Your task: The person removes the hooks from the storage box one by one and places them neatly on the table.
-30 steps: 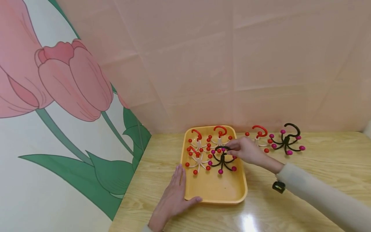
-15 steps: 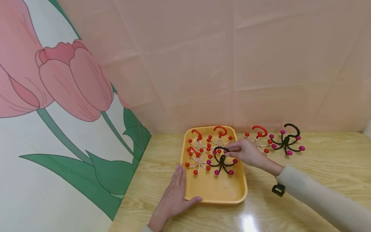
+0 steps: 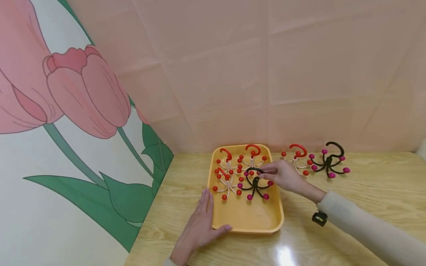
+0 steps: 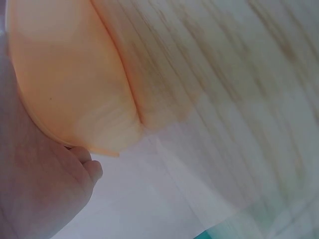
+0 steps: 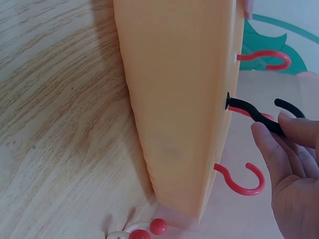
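Note:
My right hand (image 3: 283, 176) pinches the hook of a black hook hanger (image 3: 255, 183) between thumb and fingertips. Curved arms tipped with magenta balls spread from the hanger's base, inside the yellow tray (image 3: 246, 221). In the right wrist view, the black hook (image 5: 259, 117) rises over the tray's side wall, its lower part hidden. My left hand (image 3: 198, 227) lies along the tray's left side with fingers straight, thumb at the near rim. Three white hangers with red hooks and red balls stand in the tray: one front left (image 3: 227, 183), one back left (image 3: 228, 165), one back right (image 3: 252, 160).
Right of the tray, a white hanger with a red hook (image 3: 295, 159) stands on the wooden table (image 3: 366, 195), partly behind my right hand. Farther right stands another black hanger (image 3: 328, 161). A pink sheet (image 3: 213, 81) hangs behind, and a tulip-painted wall (image 3: 83, 92) is on the left.
The black hanger in my right hand has turned, its magenta-tipped arms now lying in a different spread. My right hand has shifted only slightly; my left hand stays at the tray.

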### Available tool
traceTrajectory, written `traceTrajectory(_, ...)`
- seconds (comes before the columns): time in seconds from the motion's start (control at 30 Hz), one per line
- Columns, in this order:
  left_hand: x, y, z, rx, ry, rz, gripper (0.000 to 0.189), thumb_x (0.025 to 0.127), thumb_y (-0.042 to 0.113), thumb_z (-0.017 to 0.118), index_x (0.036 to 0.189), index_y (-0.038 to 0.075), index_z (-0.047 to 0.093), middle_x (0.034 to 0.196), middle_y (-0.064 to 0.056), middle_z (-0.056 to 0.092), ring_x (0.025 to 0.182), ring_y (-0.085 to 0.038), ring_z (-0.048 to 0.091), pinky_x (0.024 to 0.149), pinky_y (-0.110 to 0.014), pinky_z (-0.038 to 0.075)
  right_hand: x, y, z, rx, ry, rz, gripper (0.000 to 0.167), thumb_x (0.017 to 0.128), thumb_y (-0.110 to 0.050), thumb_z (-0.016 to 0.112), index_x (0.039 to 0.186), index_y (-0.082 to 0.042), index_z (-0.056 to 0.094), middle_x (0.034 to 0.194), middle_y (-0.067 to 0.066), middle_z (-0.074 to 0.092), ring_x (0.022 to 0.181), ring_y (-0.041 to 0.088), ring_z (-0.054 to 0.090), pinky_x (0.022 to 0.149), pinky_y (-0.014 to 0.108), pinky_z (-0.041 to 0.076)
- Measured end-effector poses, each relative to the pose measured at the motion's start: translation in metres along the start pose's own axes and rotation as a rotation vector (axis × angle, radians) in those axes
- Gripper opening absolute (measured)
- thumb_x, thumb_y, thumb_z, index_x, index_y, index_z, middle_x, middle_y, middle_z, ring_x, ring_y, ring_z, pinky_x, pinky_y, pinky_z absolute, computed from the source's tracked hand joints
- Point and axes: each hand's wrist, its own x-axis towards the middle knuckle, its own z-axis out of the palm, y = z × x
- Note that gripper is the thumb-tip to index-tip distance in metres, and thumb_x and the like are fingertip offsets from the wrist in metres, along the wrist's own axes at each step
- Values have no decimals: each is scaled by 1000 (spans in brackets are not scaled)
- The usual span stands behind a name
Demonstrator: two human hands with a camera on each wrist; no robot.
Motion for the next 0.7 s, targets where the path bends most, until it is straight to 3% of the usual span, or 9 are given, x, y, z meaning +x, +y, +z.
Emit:
traceTrajectory(0.37, 0, -2, 2, 16, 17, 23, 126, 86, 90, 51, 169, 8, 4, 179, -10, -12, 167, -32, 1, 132, -52, 27, -2, -8, -11, 32, 34, 5, 26, 93, -12, 80, 117, -1, 79, 108, 17, 81, 93, 29, 82, 68, 26, 65)
traceTrajectory(0.7, 0, -2, 2, 2, 7, 3, 126, 85, 92, 49, 169, 10, 1, 178, -6, -16, 167, -28, -3, 133, -49, 23, -7, -18, -20, 83, 79, -15, 25, 92, -8, 80, 116, 0, 79, 107, 20, 81, 95, 31, 81, 72, 32, 67)
